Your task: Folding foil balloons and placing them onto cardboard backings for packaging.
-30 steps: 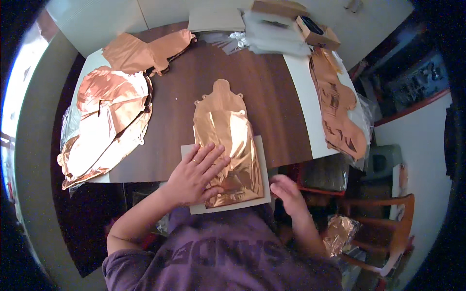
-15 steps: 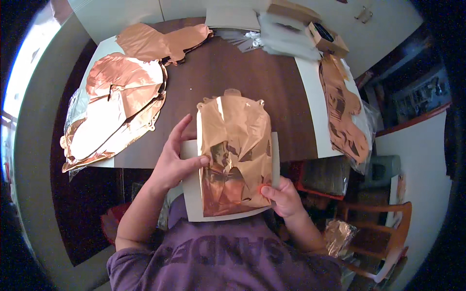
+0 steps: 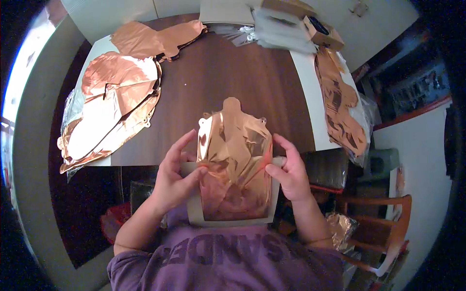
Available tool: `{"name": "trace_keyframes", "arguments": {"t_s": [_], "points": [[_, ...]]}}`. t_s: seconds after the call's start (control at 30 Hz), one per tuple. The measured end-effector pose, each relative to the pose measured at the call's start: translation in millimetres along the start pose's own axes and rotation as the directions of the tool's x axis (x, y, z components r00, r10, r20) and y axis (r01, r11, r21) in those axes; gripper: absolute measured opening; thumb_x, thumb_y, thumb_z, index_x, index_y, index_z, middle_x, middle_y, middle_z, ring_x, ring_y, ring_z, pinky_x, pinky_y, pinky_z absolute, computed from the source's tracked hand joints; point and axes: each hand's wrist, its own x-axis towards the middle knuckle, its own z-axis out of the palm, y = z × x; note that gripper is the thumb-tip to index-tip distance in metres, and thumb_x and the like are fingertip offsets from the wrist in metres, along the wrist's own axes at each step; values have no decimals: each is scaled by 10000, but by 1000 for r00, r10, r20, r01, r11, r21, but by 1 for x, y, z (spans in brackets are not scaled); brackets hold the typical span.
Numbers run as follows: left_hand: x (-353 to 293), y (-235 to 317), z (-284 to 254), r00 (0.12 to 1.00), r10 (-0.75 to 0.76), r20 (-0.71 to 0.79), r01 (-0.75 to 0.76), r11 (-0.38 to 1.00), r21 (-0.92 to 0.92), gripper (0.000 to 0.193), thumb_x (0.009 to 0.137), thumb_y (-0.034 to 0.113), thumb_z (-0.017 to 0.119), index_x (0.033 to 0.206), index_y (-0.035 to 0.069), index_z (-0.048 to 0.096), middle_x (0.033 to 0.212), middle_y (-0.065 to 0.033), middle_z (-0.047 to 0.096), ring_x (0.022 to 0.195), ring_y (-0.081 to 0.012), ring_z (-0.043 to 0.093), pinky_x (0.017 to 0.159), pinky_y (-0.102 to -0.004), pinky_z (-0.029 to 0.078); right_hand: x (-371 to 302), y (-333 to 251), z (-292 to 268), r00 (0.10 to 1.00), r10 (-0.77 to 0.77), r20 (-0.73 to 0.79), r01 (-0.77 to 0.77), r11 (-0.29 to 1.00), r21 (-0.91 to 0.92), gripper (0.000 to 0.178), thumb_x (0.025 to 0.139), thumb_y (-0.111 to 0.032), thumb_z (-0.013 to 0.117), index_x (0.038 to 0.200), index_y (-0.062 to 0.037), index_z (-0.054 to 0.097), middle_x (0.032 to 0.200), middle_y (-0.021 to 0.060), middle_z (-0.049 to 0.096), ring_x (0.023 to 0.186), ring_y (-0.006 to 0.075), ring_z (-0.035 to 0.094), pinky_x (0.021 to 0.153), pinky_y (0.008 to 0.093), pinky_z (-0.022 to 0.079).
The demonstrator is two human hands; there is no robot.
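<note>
I see a brown table [image 3: 233, 68] carrying copper sheets [image 3: 121, 80] beyond the left hand [image 3: 178, 175], wavy foil [image 3: 341, 107] beyond the right hand [image 3: 291, 177].

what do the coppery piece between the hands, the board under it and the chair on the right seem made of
Coppery piece: probably thin metallic foil or foil-faced film, glossy, given its sharp creases and bright reflections. Board: likely cardboard, matt, pale and flat-looking. Chair: apparently wood, brown with slim rails; varnish unclear.

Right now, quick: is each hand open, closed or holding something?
Left hand: holding the copper foil and pale board at the left, thumb on foil.
Right hand: holding both at the right, thumb on foil.
</note>
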Motion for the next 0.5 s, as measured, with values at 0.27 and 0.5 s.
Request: {"name": "trace_keyframes", "arguments": {"t_s": [0.27, 0.5], "points": [[-13, 12, -7, 994, 90, 56, -102, 957, 273, 402, 881, -2, 636, 1276, 14, 564, 850, -62, 685, 807, -91, 641, 737, -247, 512, -24, -2, -4, 982, -189, 12, 172, 867, -467, 396, 936, -73, 593, 1322, -12, 531, 1004, 60, 706, 865, 113, 655, 813, 262, 509], [-29, 46, -7, 988, -61, 140, 15, 951, 309, 182, 884, 66, 668, 1052, 5, 700, 955, -122, 726, 847, -162, 695, 754, -273, 534, -44, -59, -1, 984, -128, 127, 180, 729, -661, 246, 907, -88, 627, 1145, -41, 669, 911, 107, 720, 802, 150, 692, 729, 285, 534]]}}
